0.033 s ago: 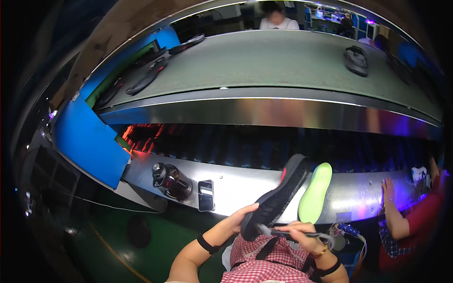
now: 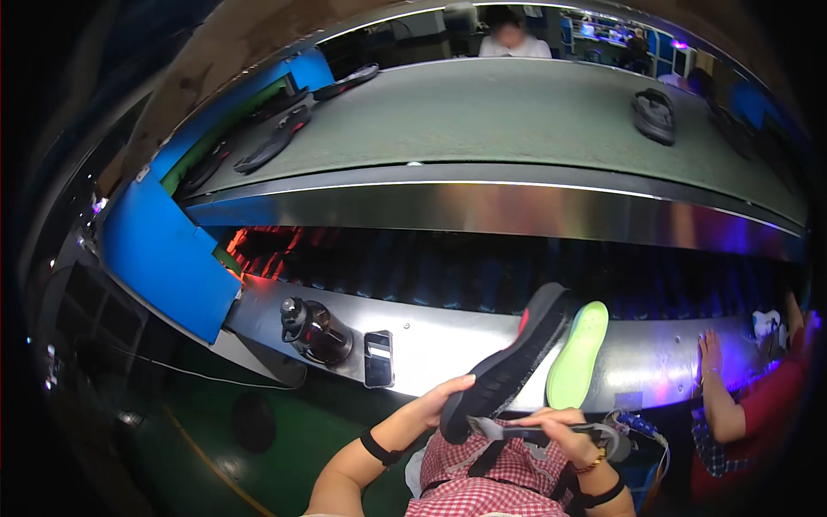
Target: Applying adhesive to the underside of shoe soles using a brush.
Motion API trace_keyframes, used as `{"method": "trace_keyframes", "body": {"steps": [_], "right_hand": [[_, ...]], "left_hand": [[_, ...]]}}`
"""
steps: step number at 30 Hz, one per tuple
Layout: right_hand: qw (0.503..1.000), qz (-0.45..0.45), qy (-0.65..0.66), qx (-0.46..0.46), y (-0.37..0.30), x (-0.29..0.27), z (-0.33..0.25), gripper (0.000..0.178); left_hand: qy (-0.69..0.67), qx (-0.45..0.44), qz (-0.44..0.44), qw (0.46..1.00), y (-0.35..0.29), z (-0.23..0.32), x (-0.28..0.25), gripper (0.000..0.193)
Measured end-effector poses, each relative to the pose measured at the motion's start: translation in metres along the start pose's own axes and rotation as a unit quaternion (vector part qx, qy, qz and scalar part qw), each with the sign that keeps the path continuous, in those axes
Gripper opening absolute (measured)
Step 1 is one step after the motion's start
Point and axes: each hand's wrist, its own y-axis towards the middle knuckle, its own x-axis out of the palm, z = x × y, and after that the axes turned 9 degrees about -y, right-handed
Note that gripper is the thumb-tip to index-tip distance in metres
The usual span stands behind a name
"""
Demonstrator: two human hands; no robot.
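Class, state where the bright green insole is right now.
In the head view, right of centre, the bright green insole lies on the metal ledge, just right of the dark shoe piece held in the left hand.

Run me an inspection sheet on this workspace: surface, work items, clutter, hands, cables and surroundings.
Surface: shiny metal ledge, with a strong glare patch.
Work items: black sole, tilted, far end away from the wearer; brush at its near end; lime insole on the ledge.
Clutter: dark bottle and phone, left of the sole.
Hands: left hand grips the sole; right hand holds the brush.
Cables: blue connector with wires, lower right.
Surroundings: green belt carrying dark footwear pieces; person in red at right; another person beyond the belt.
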Motion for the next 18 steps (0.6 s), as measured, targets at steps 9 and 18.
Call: {"method": "trace_keyframes", "body": {"steps": [9,18], "right_hand": [[0.857,0.293,0.414,-0.097,-0.029,-0.041,0.008,0.034],[0.799,0.411,0.437,0.034,-0.040,-0.057,0.049,0.035]], "left_hand": [[0.029,0.151,-0.047,0.987,-0.061,0.051,0.092,0.070],[-0.085,0.388,-0.429,0.811,-0.014,0.266,0.141,0.075]]}}
